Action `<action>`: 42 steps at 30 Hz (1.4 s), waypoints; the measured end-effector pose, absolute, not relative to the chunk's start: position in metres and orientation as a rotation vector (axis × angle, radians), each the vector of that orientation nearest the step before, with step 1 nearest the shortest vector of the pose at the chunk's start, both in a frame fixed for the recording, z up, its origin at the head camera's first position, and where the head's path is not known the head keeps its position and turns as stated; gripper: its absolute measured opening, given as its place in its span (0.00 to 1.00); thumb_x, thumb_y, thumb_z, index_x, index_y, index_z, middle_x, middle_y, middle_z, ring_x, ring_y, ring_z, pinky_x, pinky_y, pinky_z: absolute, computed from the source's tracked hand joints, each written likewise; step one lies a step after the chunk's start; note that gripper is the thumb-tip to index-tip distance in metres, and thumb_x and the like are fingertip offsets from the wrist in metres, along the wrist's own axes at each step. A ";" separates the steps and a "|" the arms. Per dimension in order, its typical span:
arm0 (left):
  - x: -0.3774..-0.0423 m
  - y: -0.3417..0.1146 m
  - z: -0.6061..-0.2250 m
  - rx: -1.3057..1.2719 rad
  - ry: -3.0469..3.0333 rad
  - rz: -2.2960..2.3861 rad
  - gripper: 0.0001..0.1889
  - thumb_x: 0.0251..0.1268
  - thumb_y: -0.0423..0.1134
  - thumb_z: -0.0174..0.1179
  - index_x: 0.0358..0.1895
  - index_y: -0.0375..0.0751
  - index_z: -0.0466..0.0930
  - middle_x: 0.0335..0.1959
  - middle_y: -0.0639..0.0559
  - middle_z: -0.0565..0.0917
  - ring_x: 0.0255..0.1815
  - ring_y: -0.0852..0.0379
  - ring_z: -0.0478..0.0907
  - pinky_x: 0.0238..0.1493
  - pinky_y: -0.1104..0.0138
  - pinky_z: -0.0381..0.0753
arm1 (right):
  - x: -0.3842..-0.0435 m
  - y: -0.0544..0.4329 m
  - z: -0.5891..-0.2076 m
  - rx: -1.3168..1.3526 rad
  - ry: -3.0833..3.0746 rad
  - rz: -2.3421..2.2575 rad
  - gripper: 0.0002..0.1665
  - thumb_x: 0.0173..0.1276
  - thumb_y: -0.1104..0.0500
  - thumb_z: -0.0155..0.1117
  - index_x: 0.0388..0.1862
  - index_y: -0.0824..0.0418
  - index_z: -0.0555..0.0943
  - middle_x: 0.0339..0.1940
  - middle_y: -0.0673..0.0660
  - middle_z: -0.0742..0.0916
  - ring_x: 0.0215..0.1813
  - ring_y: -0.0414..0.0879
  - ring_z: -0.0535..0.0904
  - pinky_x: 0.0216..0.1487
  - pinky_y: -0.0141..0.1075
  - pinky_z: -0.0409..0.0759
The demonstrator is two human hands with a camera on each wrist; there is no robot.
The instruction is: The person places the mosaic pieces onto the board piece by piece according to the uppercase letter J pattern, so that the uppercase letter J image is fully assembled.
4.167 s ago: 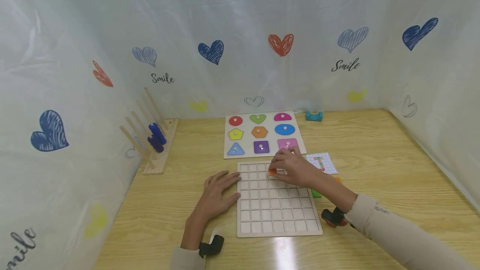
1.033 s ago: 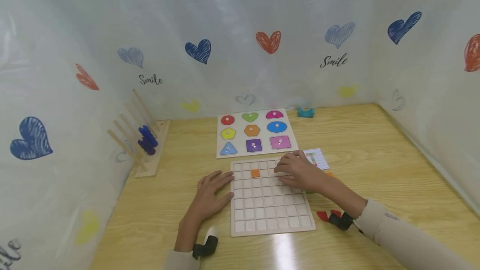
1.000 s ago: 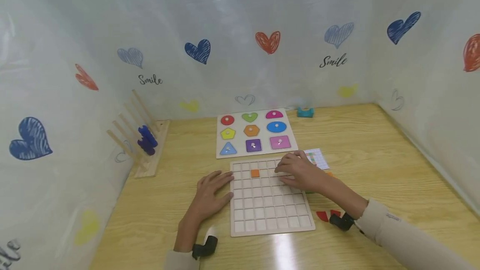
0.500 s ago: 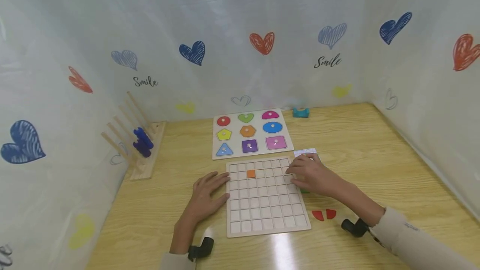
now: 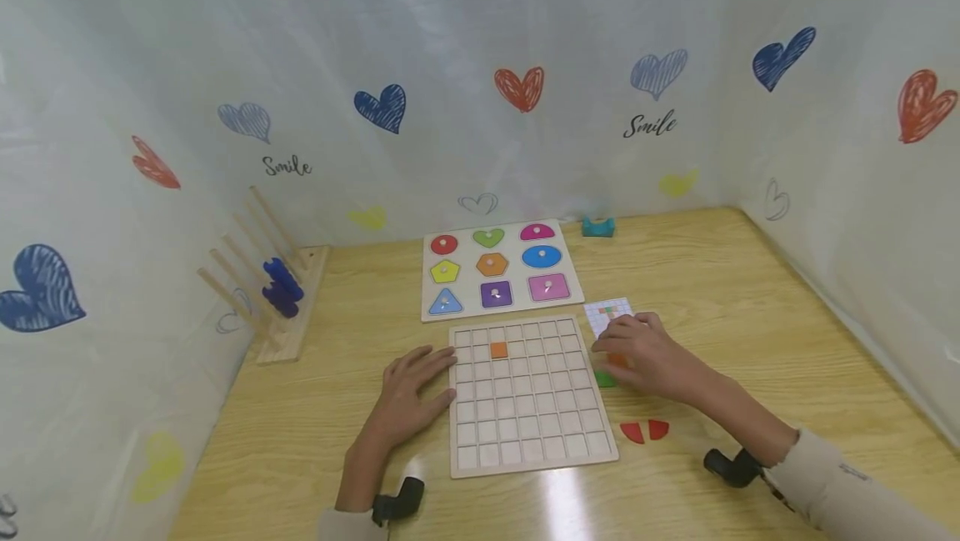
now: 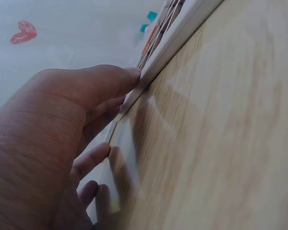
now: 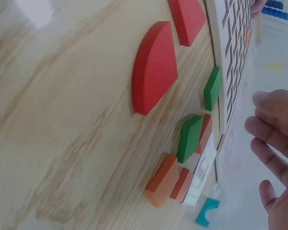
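My left hand (image 5: 408,391) lies with spread fingers against the left edge of a pale wooden grid board (image 5: 525,424); in the left wrist view its thumb touches that edge. One orange square tile (image 5: 498,350) sits in a cell near the board's top. My right hand (image 5: 648,362) hovers off the board's right side, over loose pieces. The right wrist view shows its fingers apart and holding nothing. Below it lie green tiles (image 7: 189,139) and orange tiles (image 7: 163,179). A printed pattern card (image 5: 602,310) is partly covered by this hand.
Two red quarter-circle pieces (image 5: 632,433) lie right of the board. Behind the board is a knobbed shape puzzle (image 5: 502,310). A teal block (image 5: 597,228) stands at the back. On the left is a wooden peg rack (image 5: 292,333) with blue pieces (image 5: 281,281).
The orange tile, earlier pinched in my right hand, now rests in a grid cell. My right hand has moved right, off the board to the loose tiles. The left hand stays at the edge.
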State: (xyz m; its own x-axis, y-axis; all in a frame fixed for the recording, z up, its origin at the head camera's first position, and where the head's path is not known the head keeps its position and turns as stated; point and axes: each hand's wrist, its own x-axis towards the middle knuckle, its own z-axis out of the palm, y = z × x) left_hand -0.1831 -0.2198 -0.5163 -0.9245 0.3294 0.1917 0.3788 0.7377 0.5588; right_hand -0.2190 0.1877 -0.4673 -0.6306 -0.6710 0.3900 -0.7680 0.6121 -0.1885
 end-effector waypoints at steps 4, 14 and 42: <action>-0.184 -0.220 -0.516 -0.593 -2.842 -0.951 0.27 0.66 0.48 0.64 0.69 0.54 0.76 0.71 0.63 0.72 0.76 0.48 0.59 0.70 0.42 0.47 | -0.218 0.194 -0.469 1.150 -2.574 0.473 0.13 0.56 0.57 0.79 0.40 0.56 0.89 0.39 0.49 0.87 0.48 0.49 0.80 0.49 0.52 0.68; -0.184 -0.220 -0.518 -0.607 -2.804 -0.937 0.27 0.64 0.47 0.65 0.68 0.52 0.77 0.70 0.60 0.74 0.74 0.45 0.61 0.69 0.40 0.48 | -0.214 0.207 -0.472 1.143 -2.550 0.452 0.14 0.53 0.60 0.79 0.39 0.57 0.88 0.39 0.49 0.87 0.48 0.51 0.80 0.46 0.51 0.67; -0.183 -0.220 -0.519 -0.605 -2.812 -0.922 0.27 0.64 0.47 0.66 0.67 0.51 0.78 0.70 0.60 0.74 0.74 0.45 0.61 0.68 0.38 0.49 | -0.209 0.240 -0.478 1.018 -2.653 0.375 0.12 0.56 0.61 0.77 0.40 0.55 0.88 0.42 0.49 0.87 0.50 0.52 0.79 0.49 0.55 0.65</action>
State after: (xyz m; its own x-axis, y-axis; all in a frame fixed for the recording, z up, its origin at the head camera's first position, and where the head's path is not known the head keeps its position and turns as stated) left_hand -0.1833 -0.2195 -0.5191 -0.9128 0.3346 0.2341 0.4082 0.7345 0.5421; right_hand -0.2087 0.2403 -0.4781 -0.7149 -0.6096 0.3424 -0.6806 0.7190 -0.1409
